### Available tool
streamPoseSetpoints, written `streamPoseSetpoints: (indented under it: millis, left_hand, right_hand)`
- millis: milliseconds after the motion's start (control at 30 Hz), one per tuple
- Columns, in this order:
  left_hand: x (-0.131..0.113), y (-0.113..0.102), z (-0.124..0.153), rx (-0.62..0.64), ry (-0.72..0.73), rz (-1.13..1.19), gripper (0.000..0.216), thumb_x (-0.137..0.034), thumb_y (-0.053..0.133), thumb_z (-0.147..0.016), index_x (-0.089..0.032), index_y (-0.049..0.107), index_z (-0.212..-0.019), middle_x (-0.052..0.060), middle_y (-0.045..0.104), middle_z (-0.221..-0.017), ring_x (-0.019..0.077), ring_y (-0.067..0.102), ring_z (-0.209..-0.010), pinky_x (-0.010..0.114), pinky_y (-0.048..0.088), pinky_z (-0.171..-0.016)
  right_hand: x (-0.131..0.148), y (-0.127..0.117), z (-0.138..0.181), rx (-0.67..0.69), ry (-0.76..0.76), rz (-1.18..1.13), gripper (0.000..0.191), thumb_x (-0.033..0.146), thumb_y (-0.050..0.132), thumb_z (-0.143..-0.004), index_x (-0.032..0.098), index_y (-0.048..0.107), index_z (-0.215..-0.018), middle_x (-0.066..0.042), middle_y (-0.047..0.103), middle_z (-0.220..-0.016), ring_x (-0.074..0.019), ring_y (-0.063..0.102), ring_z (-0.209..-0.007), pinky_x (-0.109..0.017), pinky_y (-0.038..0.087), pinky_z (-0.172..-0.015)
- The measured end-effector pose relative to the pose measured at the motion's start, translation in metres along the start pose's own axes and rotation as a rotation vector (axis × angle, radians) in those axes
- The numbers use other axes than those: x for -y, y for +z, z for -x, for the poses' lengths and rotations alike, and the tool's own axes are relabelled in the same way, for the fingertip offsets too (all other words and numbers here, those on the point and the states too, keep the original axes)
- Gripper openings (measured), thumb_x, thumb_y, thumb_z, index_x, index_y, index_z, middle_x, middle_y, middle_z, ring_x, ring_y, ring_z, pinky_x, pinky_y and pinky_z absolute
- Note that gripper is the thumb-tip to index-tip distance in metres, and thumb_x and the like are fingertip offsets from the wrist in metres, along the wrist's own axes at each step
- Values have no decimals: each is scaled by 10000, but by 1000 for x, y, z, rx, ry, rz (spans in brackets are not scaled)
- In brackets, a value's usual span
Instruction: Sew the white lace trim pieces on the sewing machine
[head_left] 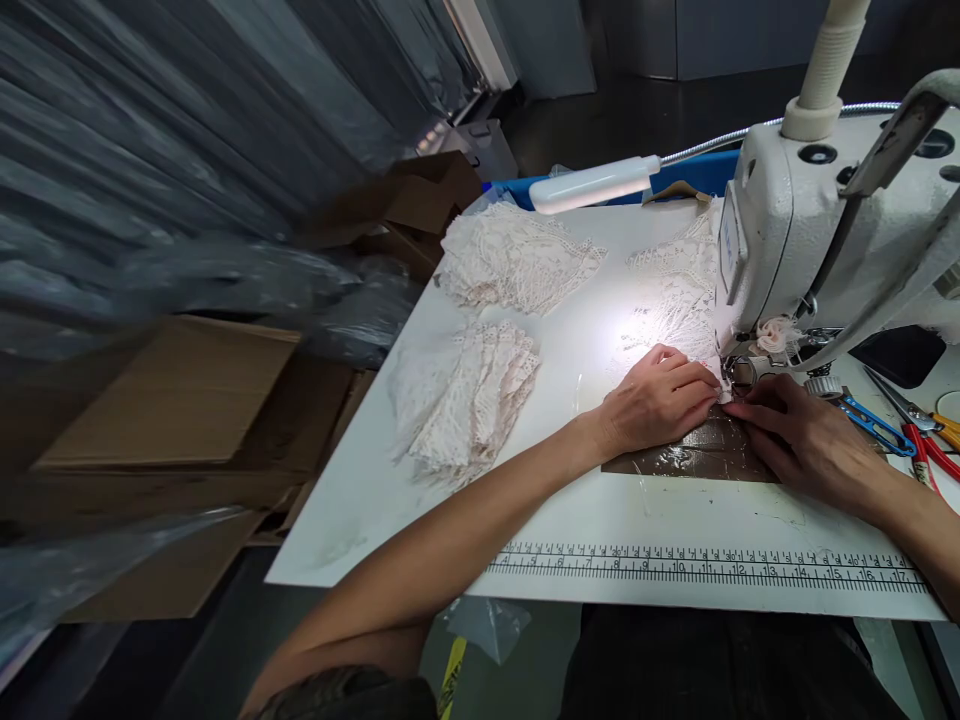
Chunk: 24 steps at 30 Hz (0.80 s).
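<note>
A white sewing machine stands at the right of the table. White lace fabric lies left of its head and runs under the needle area, lit brightly by the lamp. My left hand is closed, its curled fingers holding the lace edge down just in front of the presser foot. From the right, my right hand pinches the lace's near corner between thumb and finger, close to the left fingertips. The exact pinch point is partly hidden. Beneath both hands lies a brown taped patch on the tabletop.
Two lace piles, a far one and a nearer one, lie on the table's left. Blue thread snips and red-handled pliers lie right. A printed ruler edges the front. Cardboard boxes stand left; a lamp hangs behind.
</note>
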<state>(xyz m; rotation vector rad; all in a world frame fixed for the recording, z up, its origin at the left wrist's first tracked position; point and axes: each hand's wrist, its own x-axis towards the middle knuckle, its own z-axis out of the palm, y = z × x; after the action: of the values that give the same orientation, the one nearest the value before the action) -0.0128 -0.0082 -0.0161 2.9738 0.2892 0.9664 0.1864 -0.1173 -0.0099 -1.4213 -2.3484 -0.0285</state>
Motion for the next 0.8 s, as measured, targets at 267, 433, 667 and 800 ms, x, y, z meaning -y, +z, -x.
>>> streamPoseSetpoints:
  millis: [267, 433, 667, 800]
  left_hand:
    - [2, 3, 1, 64, -7, -40, 215, -233, 471, -981, -202, 636, -847, -9, 724, -904, 125, 575, -737, 325, 421, -750]
    - [1, 3, 2, 3, 15, -23, 158, -213, 497, -974, -193, 624, -882, -14, 725, -918, 110, 590, -737, 314, 431, -791]
    - [-1, 2, 2, -19, 14, -44, 185, -217, 495, -977, -190, 619, -842, -9, 713, -926, 98, 598, -730, 318, 442, -813]
    - [-1, 3, 2, -42, 21, -53, 191, -214, 494, -978, -188, 614, -832, -12, 711, -903, 98, 582, -718, 312, 444, -804]
  right_hand:
    - [-4, -6, 0, 38, 74, -170, 344, 277, 436, -942, 213, 694, -1160, -117, 653, -1028, -189, 646, -812, -335, 551, -725]
    - [-5, -16, -5, -12, 313, -390, 320, 247, 450, -903, 209, 709, -1086, -56, 683, -994, -170, 657, -858, -294, 552, -749]
    - [-3, -8, -5, -55, 325, -378, 317, 285, 457, -905, 177, 717, -1051, -86, 680, -1012, -188, 660, -877, -313, 549, -762]
    - [-5, -2, -1, -66, 252, -303, 333, 279, 446, -917, 177, 712, -1087, -93, 675, -1014, -182, 657, -837, -309, 544, -736]
